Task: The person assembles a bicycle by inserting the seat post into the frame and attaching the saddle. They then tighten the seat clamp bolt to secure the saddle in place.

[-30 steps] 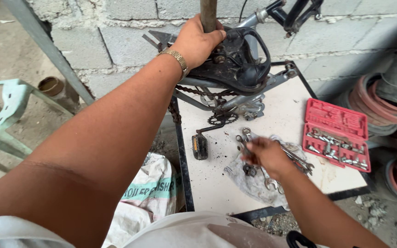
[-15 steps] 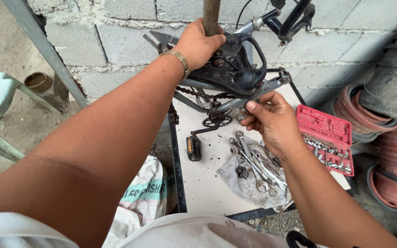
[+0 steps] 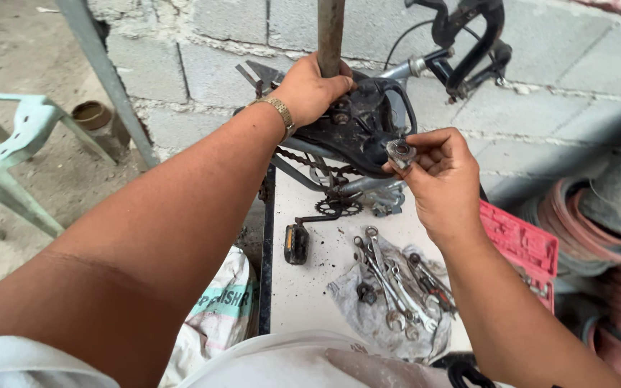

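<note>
My left hand (image 3: 309,90), with a gold watch on the wrist, grips the rusty seat post (image 3: 330,32) where it meets the black bicycle saddle (image 3: 357,122). My right hand (image 3: 436,172) pinches a small metal nut or socket (image 3: 400,152) between its fingertips, right beside the saddle's edge. Below, a chain, a chainring with crank and a black pedal (image 3: 296,244) lie on the white table (image 3: 318,287). Several spanners (image 3: 393,284) lie on a dirty rag near the table's front.
A red socket case (image 3: 522,248) lies open at the table's right. A block wall stands behind. Black brake parts (image 3: 468,43) stick up at the back right. A pale green plastic chair (image 3: 8,151) stands left, coiled hoses (image 3: 605,237) right, and a printed sack (image 3: 217,316) below the table.
My right hand has left the spanners on the rag and risen to the saddle with a small metal piece in its fingers. My left hand has kept its grip on the seat post.
</note>
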